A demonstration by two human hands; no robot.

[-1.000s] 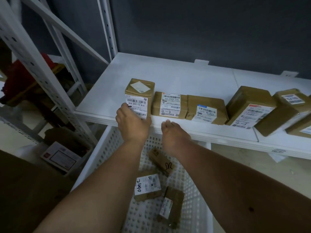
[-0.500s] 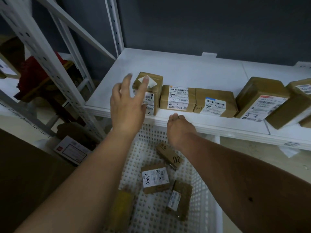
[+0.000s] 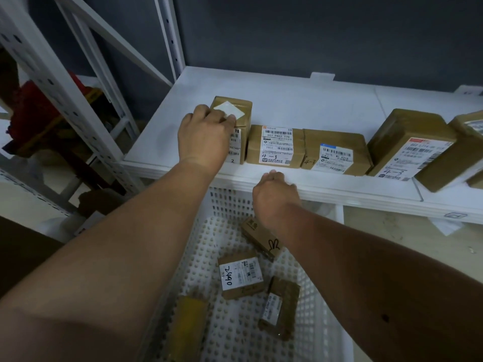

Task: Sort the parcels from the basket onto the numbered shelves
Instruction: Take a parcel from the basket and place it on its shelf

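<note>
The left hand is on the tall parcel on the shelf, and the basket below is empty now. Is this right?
Not quite. The head view shows the left hand on the tall parcel, but the basket still holds four parcels, including one marked 2490.

**White shelf: row of parcels along front edge**

White shelf (image 3: 300, 100) is carrying a row of brown parcels near its front edge. Leftmost: upright parcel (image 3: 239, 121), white sticker on top, sitting just beside flat parcel (image 3: 275, 145) marked "4-3". That one is touching the next flat parcel (image 3: 337, 151), also "4-3". Larger tilted parcel (image 3: 410, 142) is lying further right, angled, label reading "4-3", with more parcels (image 3: 467, 131) crowding against it at the frame edge. Left hand (image 3: 206, 134) is resting on the upright parcel; right hand (image 3: 274, 192) is touching the shelf's front lip.
</note>
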